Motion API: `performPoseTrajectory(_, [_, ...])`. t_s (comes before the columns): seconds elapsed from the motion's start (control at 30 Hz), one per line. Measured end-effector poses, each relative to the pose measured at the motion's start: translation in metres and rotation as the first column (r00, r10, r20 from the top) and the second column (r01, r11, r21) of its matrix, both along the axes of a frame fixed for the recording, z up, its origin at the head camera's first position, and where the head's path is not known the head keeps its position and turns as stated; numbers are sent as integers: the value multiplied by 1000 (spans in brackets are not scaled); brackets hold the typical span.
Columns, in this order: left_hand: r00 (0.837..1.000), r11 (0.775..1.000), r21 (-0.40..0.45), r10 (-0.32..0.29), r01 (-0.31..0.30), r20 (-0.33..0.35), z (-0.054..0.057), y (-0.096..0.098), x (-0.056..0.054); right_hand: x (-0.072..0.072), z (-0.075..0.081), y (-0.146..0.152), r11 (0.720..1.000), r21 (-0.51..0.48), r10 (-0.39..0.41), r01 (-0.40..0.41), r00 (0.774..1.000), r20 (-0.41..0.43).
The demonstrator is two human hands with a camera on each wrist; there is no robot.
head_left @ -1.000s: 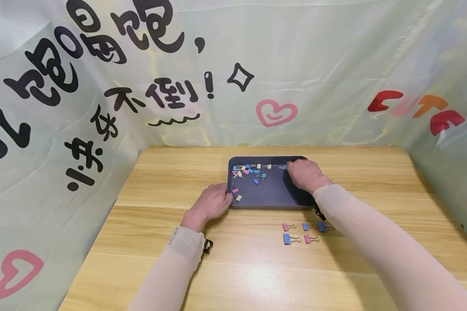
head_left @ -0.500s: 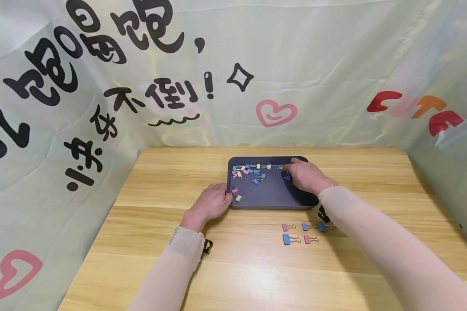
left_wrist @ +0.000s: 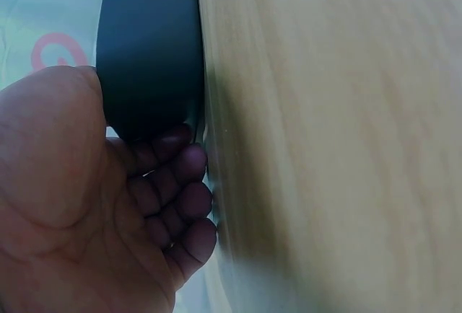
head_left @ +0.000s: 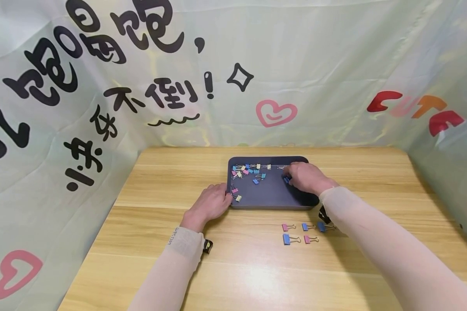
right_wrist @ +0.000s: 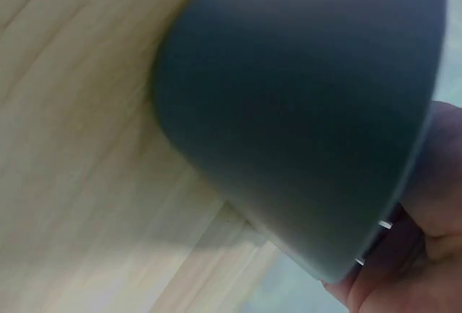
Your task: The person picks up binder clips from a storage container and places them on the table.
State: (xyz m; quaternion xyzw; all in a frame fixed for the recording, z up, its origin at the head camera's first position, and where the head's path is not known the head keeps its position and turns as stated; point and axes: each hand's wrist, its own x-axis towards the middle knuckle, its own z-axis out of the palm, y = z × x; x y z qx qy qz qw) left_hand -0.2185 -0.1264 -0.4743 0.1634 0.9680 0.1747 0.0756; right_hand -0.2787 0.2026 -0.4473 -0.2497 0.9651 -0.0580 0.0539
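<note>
My left hand (head_left: 214, 201) grips the left wall of a dark rectangular tray (head_left: 272, 205), thumb at the rim and fingers curled against its outer side (left_wrist: 155, 46). My right hand (head_left: 305, 176) reaches over the right side into the tray. At its fingertips is a blue binder clip (head_left: 286, 179), partly covered by the fingers. Bits of silver wire (right_wrist: 385, 224) show between the right hand's fingers in the right wrist view, where the tray wall hides the rest. Several small pink, yellow, blue and teal binder clips (head_left: 239, 174) lie in the tray's left half.
In front of the tray on the wooden table (head_left: 233, 268), pink and blue binder clips lie in two rows, including a large blue clip (head_left: 286, 239) and a pink clip (head_left: 307, 239). A silver-handled clip (head_left: 280, 167) lies near the tray's back wall. Printed cloth (head_left: 327, 65) surrounds the table.
My right hand has shifted slightly from the tray's back right corner toward me, and the blue binder clip at its fingertips has come nearer. The left hand and tray have stayed put.
</note>
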Motion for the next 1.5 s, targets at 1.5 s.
performPoseTrajectory(1.5, [1000,1000,5,6,-6,6,1,0,0,178,-4,68,987,-55,126,-153,933,-336])
